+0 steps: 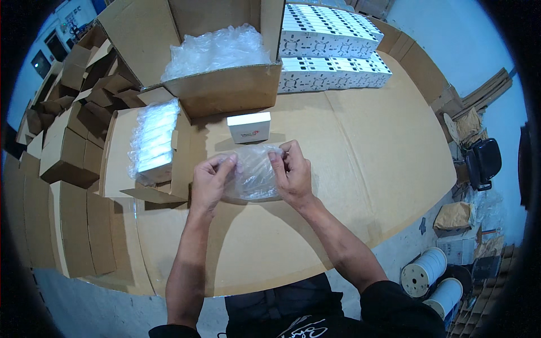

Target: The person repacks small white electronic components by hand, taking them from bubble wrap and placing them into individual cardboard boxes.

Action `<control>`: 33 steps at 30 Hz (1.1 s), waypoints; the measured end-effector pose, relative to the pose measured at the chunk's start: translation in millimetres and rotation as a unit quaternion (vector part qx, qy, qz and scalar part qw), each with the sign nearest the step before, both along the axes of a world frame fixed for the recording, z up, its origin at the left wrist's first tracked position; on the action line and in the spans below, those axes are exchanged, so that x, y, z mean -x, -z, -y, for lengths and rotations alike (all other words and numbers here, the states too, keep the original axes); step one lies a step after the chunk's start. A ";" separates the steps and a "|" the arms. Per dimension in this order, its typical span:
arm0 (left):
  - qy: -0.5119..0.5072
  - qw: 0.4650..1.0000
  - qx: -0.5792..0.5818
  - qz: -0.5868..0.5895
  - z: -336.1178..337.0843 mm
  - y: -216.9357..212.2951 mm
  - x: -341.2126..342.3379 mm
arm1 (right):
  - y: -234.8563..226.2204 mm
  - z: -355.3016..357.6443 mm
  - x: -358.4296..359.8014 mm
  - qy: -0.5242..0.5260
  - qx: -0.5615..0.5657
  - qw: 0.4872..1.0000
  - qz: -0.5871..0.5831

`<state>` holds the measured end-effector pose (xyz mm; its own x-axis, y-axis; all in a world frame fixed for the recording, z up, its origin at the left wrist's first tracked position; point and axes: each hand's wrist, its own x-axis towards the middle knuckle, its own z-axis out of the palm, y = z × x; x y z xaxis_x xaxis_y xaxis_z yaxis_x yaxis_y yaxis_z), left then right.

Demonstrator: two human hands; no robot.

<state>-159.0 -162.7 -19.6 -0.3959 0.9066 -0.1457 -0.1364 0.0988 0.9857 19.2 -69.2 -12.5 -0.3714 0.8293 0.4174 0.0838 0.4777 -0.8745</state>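
A clear bubble-wrap bag (252, 176) is stretched between my two hands over the table. My left hand (213, 179) pinches its left edge between thumb and fingers. On the other side, my right hand (293, 173) grips the upper right corner with the thumb on top. Just beyond the bag stands a small white box (249, 128) with a little printed mark on its front. To the left, an open cardboard carton (181, 147) holds a row of bubble-wrapped white boxes (155, 138).
A large open carton (225, 90) at the back holds a heap of clear bubble bags (217, 49). Stacked white printed boxes (332, 45) stand at the far right. Several empty cartons (67, 146) crowd the left side. Cable spools (424, 271) lie on the floor at right.
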 end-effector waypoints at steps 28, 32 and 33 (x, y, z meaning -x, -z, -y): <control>-0.181 0.973 -0.125 -0.066 -4.6 -2.4 -1.6 | 10.0 -20.6 -7.5 -0.090 0.241 0.965 -0.045; -0.198 0.967 -0.153 0.045 -3.1 11.4 -14.1 | 0.8 -16.4 -4.0 -0.027 0.244 0.953 -0.178; -0.125 0.983 -0.134 0.028 -2.2 15.2 -18.0 | 1.8 -14.9 -3.0 -0.027 0.242 0.953 -0.178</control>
<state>-141.0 -160.5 -34.8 -0.6091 0.7910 0.0575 -0.1783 -0.2072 0.9619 22.2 -54.3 -14.3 -0.3259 0.9404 0.0975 -0.2720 0.0055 -0.9623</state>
